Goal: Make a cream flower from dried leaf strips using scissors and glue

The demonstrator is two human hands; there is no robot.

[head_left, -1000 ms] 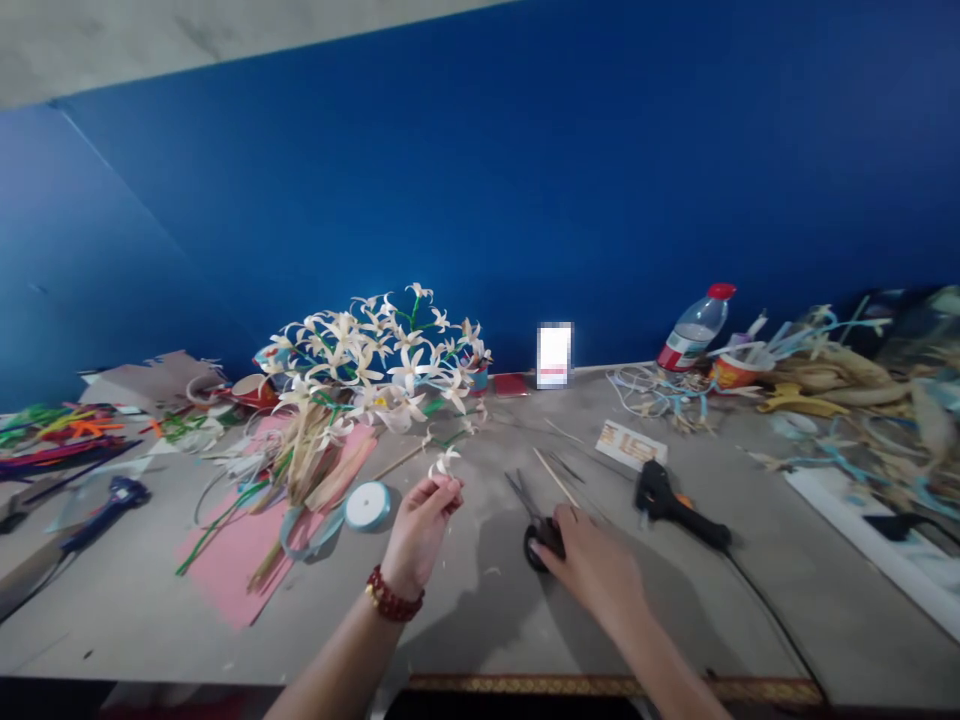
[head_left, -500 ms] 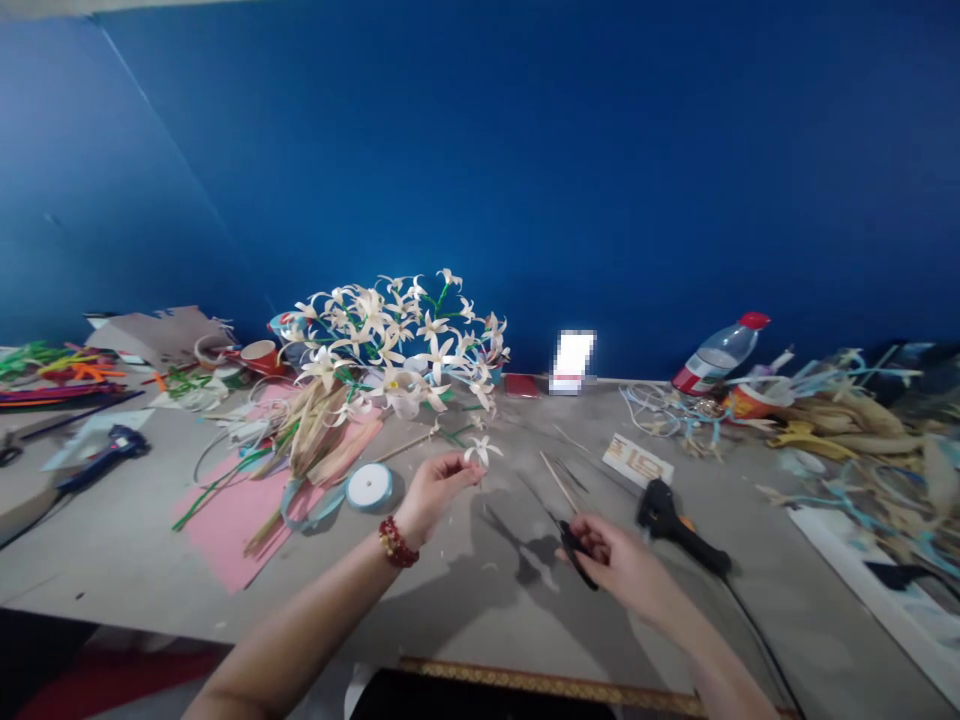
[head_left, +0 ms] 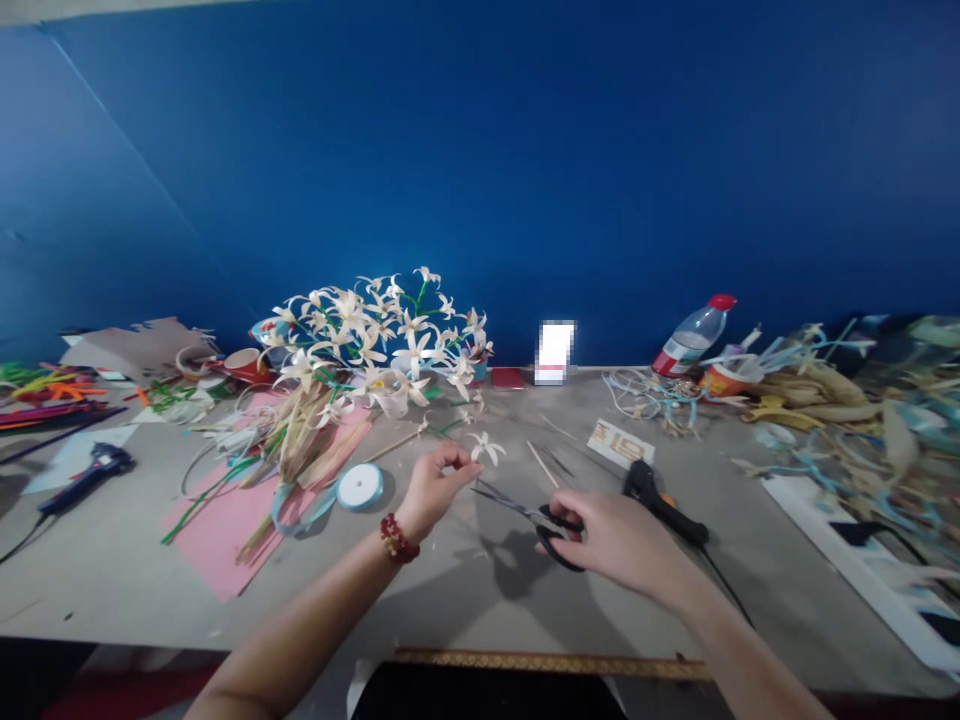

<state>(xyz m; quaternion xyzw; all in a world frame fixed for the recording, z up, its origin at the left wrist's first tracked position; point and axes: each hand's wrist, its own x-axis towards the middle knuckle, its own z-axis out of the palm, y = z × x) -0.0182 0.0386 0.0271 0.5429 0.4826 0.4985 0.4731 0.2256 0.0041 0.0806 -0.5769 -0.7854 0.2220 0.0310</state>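
Observation:
Pinched between the thumb and fingers of my left hand (head_left: 442,488) is a small white artificial flower (head_left: 488,448), its thin petals curling outward. Black-handled scissors (head_left: 534,514) are in my right hand (head_left: 611,540), fingers through the loops. Their blades point left and reach close beneath the flower, near my left fingertips; I cannot tell whether they touch its stem. Behind my left hand stands a big bunch of similar white flowers (head_left: 367,325) on green stems. Left of my wrist lies a spool of light blue ribbon (head_left: 360,486).
A black glue gun (head_left: 664,505) lies right of my right hand, its cord running toward me. Farther left is a blue glue gun (head_left: 86,480). Dried husks (head_left: 300,440) lie on pink paper (head_left: 214,550). A bottle (head_left: 694,338) leans by clutter; a white power strip (head_left: 847,570) is at right.
My right hand has brought the scissors left and turned them, so the blades now lie near the flower. My left hand keeps its pinch. The whole view has shifted slightly.

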